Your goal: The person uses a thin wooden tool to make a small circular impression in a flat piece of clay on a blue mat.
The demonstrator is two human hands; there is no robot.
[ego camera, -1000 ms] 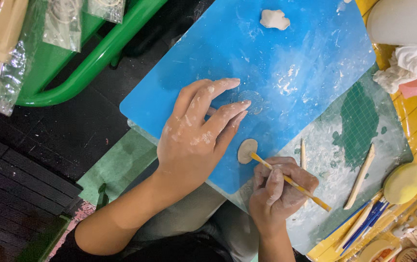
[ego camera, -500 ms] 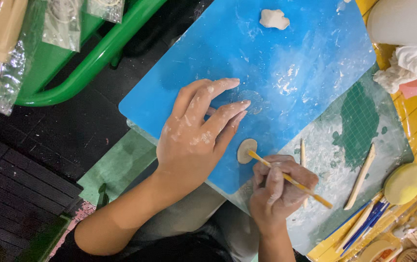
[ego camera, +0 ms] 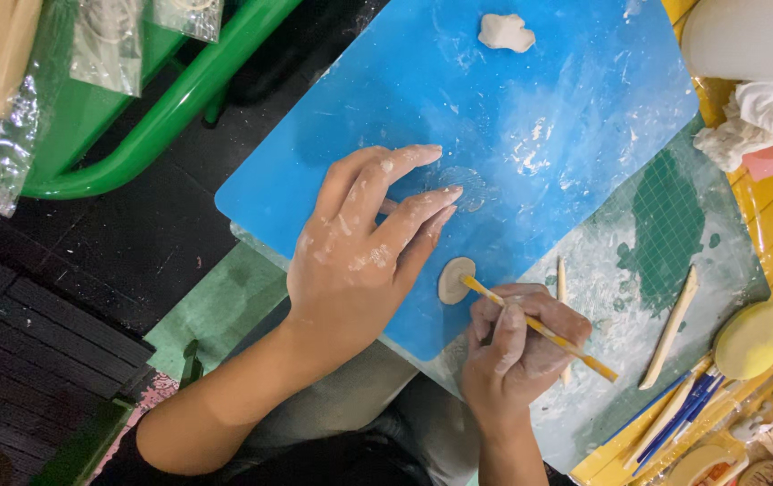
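My left hand [ego camera: 359, 252], dusted with white clay, lies flat with fingers spread on a blue plastic mat [ego camera: 530, 135]. Just right of its fingertips sits a small flat disc of pale clay [ego camera: 452, 281]. My right hand [ego camera: 517, 346] grips a thin yellow-handled tool [ego camera: 544, 330] like a pen, and its tip touches the disc. A second lump of white clay [ego camera: 505, 32] rests at the far edge of the mat.
A green cutting mat [ego camera: 665, 234] smeared with clay lies under the blue one. Wooden modelling sticks [ego camera: 670, 328], blue-handled tools [ego camera: 674, 414], a yellow sponge [ego camera: 751, 339] and a crumpled cloth [ego camera: 751, 117] sit at right. A green tray [ego camera: 143, 126] with plastic bags is at upper left.
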